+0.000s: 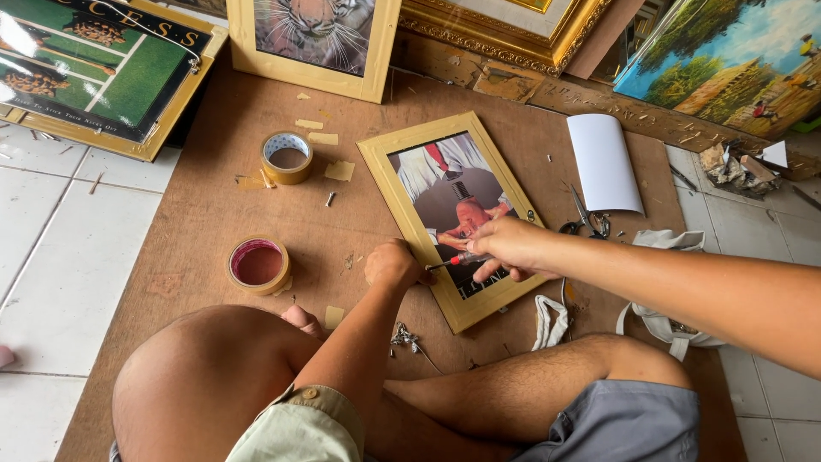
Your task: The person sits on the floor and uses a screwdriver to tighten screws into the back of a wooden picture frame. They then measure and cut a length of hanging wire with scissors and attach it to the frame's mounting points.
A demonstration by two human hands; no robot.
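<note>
Head view shows the left hand (392,263) closed as a fist on the gold picture frame (402,184) mid-board, apparently steadying it, while the right hand (506,246) has its fingers wrapped around a red-handled screwdriver (457,259), tip at the frame's inner edge.

A brown board (214,205) lay on the tiled floor (43,257), carrying a gold frame (402,184), two tape rolls (286,156), scissors (586,221)

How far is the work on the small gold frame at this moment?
Done: a picture sits inside the gold frame on the brown board. In hand: the right hand holds a red-handled tool at the frame's left edge, and the left hand presses there. Left: the tape rolls lie apart, untouched.
</note>
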